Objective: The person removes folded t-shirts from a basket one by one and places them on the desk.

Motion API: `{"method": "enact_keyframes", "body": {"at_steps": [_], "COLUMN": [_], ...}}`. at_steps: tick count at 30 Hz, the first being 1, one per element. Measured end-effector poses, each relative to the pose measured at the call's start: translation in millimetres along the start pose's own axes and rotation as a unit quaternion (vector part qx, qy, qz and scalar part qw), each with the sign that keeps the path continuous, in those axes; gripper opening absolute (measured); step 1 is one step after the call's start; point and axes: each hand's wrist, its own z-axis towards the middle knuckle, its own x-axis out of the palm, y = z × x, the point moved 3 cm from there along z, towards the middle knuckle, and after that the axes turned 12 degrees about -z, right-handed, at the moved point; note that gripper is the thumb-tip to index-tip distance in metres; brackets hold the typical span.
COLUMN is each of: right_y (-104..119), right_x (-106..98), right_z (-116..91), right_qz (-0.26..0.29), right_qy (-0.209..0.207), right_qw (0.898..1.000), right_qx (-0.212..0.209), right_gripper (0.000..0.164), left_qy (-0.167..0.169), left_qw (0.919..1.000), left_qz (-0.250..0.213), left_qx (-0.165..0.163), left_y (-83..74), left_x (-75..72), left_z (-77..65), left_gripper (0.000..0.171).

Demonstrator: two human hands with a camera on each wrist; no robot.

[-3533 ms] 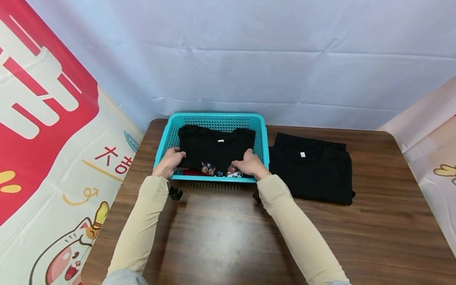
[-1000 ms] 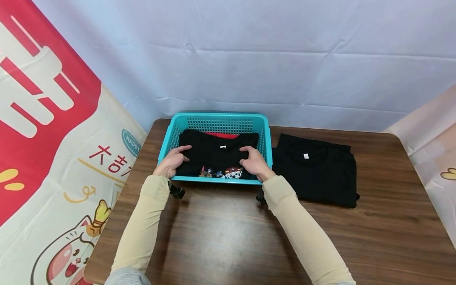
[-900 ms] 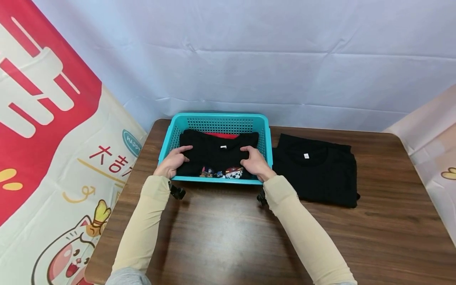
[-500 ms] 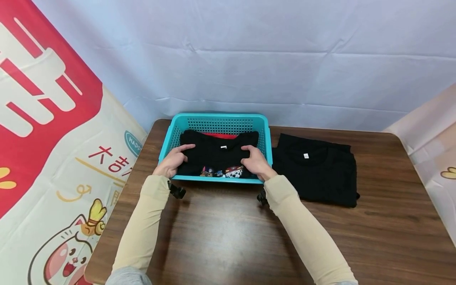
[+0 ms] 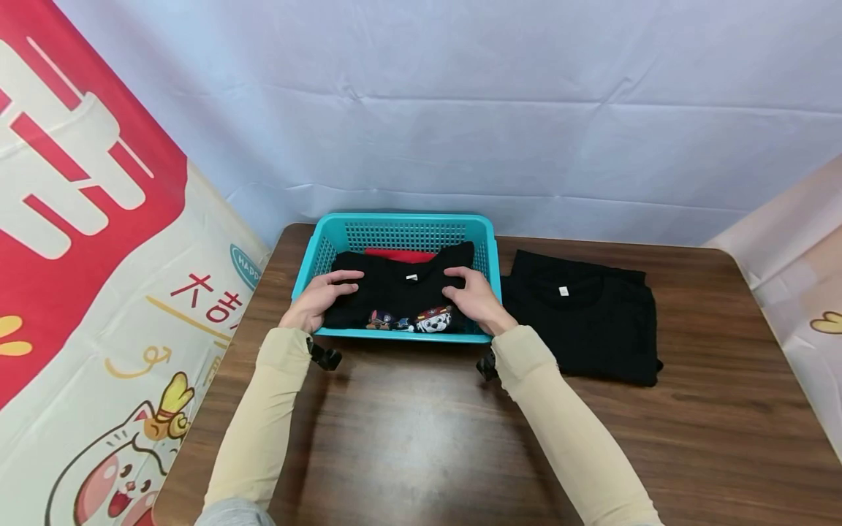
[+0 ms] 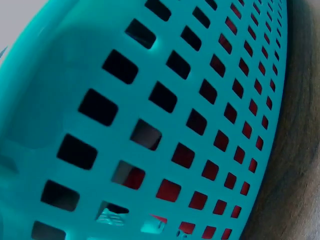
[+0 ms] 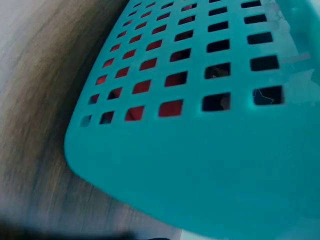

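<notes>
A black T-shirt (image 5: 401,292) with cartoon dog prints and a white neck label lies folded in the turquoise plastic basket (image 5: 401,337). My left hand (image 5: 321,298) reaches over the basket's near left corner, its extended fingers resting on the shirt's left side. On the opposite side, my right hand (image 5: 479,298) lies over the shirt with thumb and forefinger spread. Red cloth (image 5: 401,256) peeks out behind the shirt's neckline. Both wrist views show only the perforated basket wall (image 6: 150,115), with red and black fabric behind the holes; neither hand appears there.
Another folded black T-shirt (image 5: 585,321) lies right beside the basket on the brown wooden table (image 5: 408,438). A pale curtain (image 5: 460,109) hangs behind the table, and a printed cartoon cloth (image 5: 131,351) hangs at the left.
The dog-print shirt has come nearer and sits lower in the basket, baring red cloth at the back instead of the front. My fingers have loosened from its edges and now rest on it.
</notes>
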Motion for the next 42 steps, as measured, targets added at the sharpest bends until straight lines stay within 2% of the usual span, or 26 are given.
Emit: {"method": "enact_keyframes", "body": {"at_steps": [6,11,18,24,27,30,38,42], "right_y": [1.0,2.3,1.9,2.9,2.6,2.4,2.5,3.2], "right_x": [-2.3,-5.6,-12.1,-17.5,-19.9,-21.9,-27.7,-30.4], "right_z": [0.8,-1.1,-5.0,-8.8,-10.9,-12.6,-16.3,-18.8], "right_qz": [-0.004,0.001,-0.015,-0.033,-0.038,-0.044,-0.052,-0.048], "right_qy": [-0.026,-0.021,-0.004,0.003,-0.001,-0.005,-0.030,-0.032], "right_qw": [0.999,0.999,0.999,0.999,0.998,0.997,0.991,0.989], "right_qx": [-0.027,-0.037,-0.032,-0.038,-0.048,-0.069,-0.122,-0.134], "right_gripper": [0.044,0.048,0.052,0.053,0.054,0.054,0.063,0.064], "left_qy": [0.015,0.041,0.099,0.110,0.106,0.094,0.066,0.055], "left_qw": [0.9997,0.9977,0.9944,0.9916,0.9906,0.9871,0.9670,0.9655], "left_qz": [0.009,0.042,0.030,0.065,0.076,0.101,0.182,0.175], "left_qx": [0.019,0.033,0.021,0.021,0.043,0.081,0.166,0.184], "left_y": [-2.5,-6.3,-13.7,-18.1,-18.0,-18.3,-22.3,-22.7], "left_x": [0.9,-3.5,-3.9,-4.5,-4.9,-3.8,5.0,6.9], "left_z": [-0.7,-5.4,-14.8,-19.5,-19.6,-20.7,-28.4,-30.4], "left_gripper": [0.041,0.056,0.070,0.072,0.072,0.071,0.070,0.068]}}
